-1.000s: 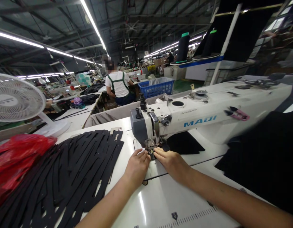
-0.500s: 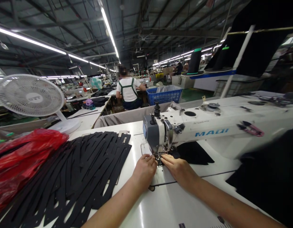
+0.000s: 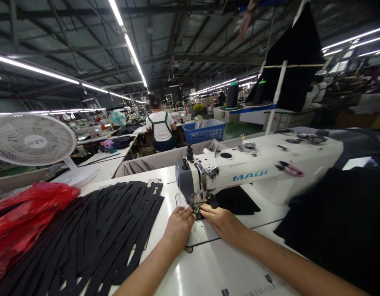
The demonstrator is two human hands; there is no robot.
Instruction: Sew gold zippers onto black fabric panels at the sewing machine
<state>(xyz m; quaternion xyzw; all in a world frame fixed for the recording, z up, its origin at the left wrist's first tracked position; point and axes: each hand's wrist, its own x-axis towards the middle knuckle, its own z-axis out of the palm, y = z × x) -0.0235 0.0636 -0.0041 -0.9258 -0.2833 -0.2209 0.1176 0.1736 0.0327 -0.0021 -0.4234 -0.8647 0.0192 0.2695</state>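
At the white sewing machine (image 3: 245,172), my two hands meet beside the presser foot (image 3: 197,209). My left hand (image 3: 179,228) is closed, its fingertips pressed together at the foot's left side. From the right, my right hand (image 3: 223,224) brings its fingers together close against the foot. Whatever lies under the fingertips is too small and covered to make out. Behind my right fingers a black fabric piece (image 3: 237,200) rests on the machine bed. Left of my hands, many black cut strips (image 3: 106,222) lie in an overlapping pile on the white table.
A red plastic bag (image 3: 32,218) lies left of the strips, with a white fan (image 3: 35,142) behind it. Dark cloth (image 3: 331,230) fills the right side. Pink-handled thread snips (image 3: 290,169) lie on the machine arm. Ahead, a person (image 3: 161,127) sits near a blue basket (image 3: 203,133).
The view has turned a little, so the machine and my hands appear further left and slightly lower. Both hands keep their place beside the presser foot.
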